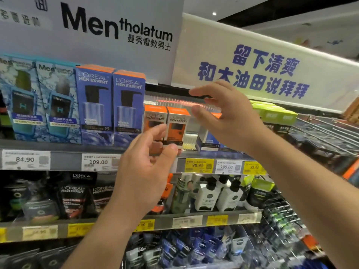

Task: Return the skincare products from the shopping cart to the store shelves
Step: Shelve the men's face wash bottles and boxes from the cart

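A person's left hand (147, 162), at the centre of the frame, has its fingers loosely spread in front of two small orange boxes (167, 127) standing side by side on the upper shelf (64, 144); thumb and forefinger lie at the lower edge of the boxes, but whether they touch the cardboard cannot be told. Just right of centre, the right hand (227, 115) is raised with fingers wide and slightly curved, holding nothing, above and to the right of the same boxes. To the left of the orange boxes stand two tall blue boxes (112, 107), and beyond them, at the left edge, two boxes printed with splashing water (38, 100). Lime-green boxes (275, 113) sit at the right of that shelf. White and yellow price tags (198, 165) line the shelf edge. Lower right of centre, white pump bottles (219, 195) stand on the shelf below. A large brand sign (116, 26) fills the upper left.
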Tool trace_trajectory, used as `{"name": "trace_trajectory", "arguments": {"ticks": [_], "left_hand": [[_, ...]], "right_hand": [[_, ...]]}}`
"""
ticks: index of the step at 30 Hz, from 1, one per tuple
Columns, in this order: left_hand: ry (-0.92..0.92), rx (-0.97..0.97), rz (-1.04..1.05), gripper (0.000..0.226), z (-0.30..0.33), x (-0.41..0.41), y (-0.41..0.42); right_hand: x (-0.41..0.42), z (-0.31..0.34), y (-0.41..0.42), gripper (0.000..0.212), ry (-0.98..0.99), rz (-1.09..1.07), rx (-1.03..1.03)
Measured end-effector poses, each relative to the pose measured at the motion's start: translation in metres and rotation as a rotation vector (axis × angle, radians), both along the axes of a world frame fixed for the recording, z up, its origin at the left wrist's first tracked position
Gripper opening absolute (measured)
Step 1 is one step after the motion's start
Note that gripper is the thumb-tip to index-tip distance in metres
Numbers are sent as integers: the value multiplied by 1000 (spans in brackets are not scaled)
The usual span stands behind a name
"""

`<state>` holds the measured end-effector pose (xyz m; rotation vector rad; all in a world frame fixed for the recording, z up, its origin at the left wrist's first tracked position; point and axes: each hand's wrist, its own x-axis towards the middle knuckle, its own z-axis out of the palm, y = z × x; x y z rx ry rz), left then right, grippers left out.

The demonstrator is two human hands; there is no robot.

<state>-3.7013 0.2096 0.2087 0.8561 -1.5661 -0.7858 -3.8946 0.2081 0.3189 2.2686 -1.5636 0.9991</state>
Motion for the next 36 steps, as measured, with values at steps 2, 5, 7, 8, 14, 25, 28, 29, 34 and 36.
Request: {"name": "trace_trajectory", "arguments": {"ticks": [2,5,7,8,14,25,28,29,34,36], "left_hand": [[-6,-26,-39,46,1,-13,5],[-27,-45,-124,52,1,-37,15],[-53,-54,-205,52,-2,-57,25],[-69,-54,-250,53,-3,-68,30],[-188,-26,-531,51,-26,-144,70],[-536,39,-974,52,-117,-283,199],[-636,52,-1063,45,-144,-312,239],[-665,54,-1091,44,-151,-320,253],[-816,85,-1190,36,-190,-349,304],[-867,135,-1206,41,-201,-357,320]], "right_hand": [[-13,-9,19,38,-68,30,-67],[-35,-28,53,32,-130,-1,-193],[-53,-46,78,31,-203,-56,-234],[-62,-56,91,30,-248,-88,-242],[-116,-126,183,24,-449,-339,-201],[-175,-271,386,24,-909,-861,-123],[-182,-305,441,25,-1036,-1011,-110],[-185,-317,457,27,-1065,-1055,-105],[-193,-367,524,11,-1268,-1173,-103],[-198,-389,547,15,-1351,-1219,-112]]}}
